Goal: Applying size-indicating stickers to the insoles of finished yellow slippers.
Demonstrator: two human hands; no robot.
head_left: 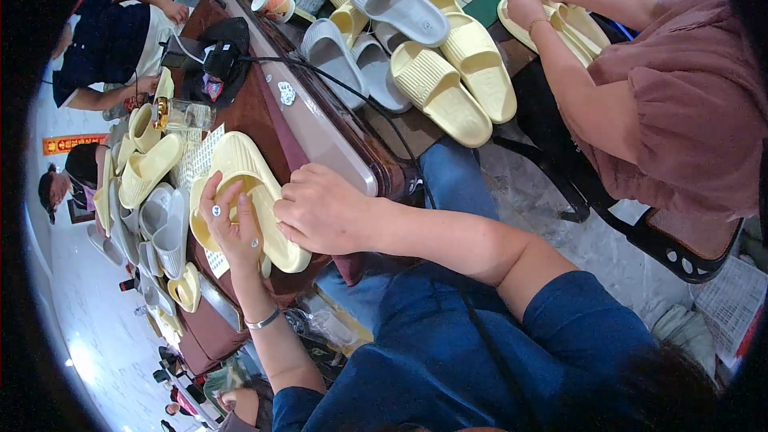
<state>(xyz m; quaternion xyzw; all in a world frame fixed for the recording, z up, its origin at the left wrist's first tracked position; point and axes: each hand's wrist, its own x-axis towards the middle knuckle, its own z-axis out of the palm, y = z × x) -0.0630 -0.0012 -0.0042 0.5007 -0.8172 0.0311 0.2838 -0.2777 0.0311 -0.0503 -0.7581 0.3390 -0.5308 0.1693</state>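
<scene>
The right hand [324, 212], fingers curled together, rests against the lower right edge of a yellow slipper [242, 158], left of centre in the frame; I cannot tell whether it pinches anything. The left hand [236, 232] lies over the slipper's opening, fingers loosely apart, 2 round stickers [216, 210] on its skin; whether it clamps the slipper is hidden. Good handling would steady the sole and keep stray stickers off the strap. The white sheet [202, 162] beside it is best kept flat, clear of the grey slippers [170, 240] at left.

The left hand [238, 232] parts its fingers [210, 196]; the right hand [322, 212] curls nearby.
</scene>
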